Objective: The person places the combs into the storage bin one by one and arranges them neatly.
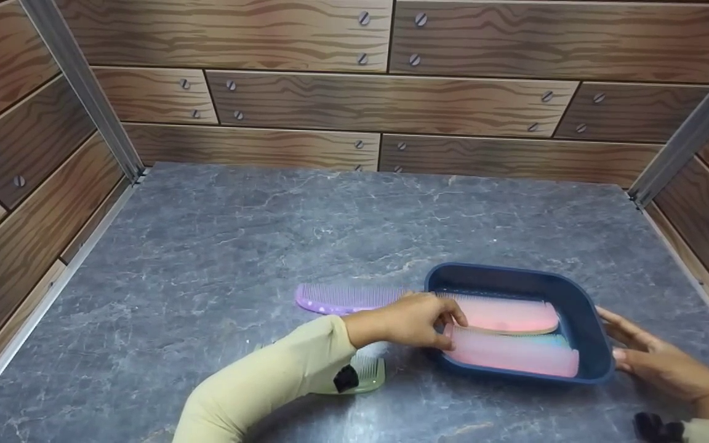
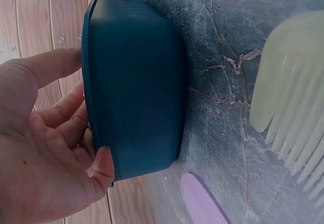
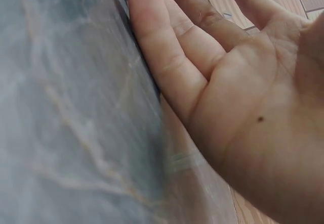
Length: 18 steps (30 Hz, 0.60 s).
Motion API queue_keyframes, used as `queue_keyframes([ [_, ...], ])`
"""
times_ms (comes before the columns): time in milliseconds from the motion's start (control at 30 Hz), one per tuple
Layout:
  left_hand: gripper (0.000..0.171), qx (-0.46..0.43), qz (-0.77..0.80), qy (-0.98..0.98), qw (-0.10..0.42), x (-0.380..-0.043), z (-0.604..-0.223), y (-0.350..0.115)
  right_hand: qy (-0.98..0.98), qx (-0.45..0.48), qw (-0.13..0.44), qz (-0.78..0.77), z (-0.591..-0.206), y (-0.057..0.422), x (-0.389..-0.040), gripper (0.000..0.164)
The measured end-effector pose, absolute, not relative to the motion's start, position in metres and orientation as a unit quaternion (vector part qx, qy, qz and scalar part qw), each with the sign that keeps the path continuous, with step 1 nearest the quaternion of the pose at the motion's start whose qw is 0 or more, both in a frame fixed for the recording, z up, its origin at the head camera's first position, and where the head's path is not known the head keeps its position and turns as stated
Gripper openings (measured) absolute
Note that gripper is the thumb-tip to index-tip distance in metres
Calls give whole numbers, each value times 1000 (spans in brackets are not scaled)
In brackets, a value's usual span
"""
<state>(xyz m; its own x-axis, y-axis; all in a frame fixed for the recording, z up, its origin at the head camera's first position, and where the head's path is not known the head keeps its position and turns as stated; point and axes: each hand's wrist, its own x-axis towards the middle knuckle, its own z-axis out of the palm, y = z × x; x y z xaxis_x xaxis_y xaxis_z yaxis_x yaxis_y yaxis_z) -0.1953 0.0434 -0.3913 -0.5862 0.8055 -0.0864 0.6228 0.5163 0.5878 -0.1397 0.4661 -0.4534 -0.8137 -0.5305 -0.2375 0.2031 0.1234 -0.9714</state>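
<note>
My left hand (image 1: pixel 419 320) reaches over the left rim of a dark blue tray (image 1: pixel 597 344). Its thumb and fingers pinch the end of a pink comb (image 1: pixel 514 355) lying along the tray's front side. Behind it in the tray lies another pink comb (image 1: pixel 502 315), and a strip of teal (image 1: pixel 557 339) shows between the two. In the left wrist view, the tray's wall (image 2: pixel 136 82) hides the comb and fingertips. My right hand (image 1: pixel 665 363) touches the tray's right end with fairly straight fingers; the right wrist view shows its palm (image 3: pixel 253 118) beside the tabletop.
A purple comb (image 1: pixel 330 300) with pale dots lies left of the tray, partly behind my left hand. Nearer me, a light green comb (image 1: pixel 370 375) lies partly under my left forearm. Wood-patterned walls (image 1: pixel 330 98) enclose the grey marbled tabletop (image 1: pixel 237 246).
</note>
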Motion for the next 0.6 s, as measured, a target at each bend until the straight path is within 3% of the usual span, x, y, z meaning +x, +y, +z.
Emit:
queue_keyframes([
  [600,29,411,306,835,203,-197,-390,39,683,-137,290,-656,-455,469,-141,61],
])
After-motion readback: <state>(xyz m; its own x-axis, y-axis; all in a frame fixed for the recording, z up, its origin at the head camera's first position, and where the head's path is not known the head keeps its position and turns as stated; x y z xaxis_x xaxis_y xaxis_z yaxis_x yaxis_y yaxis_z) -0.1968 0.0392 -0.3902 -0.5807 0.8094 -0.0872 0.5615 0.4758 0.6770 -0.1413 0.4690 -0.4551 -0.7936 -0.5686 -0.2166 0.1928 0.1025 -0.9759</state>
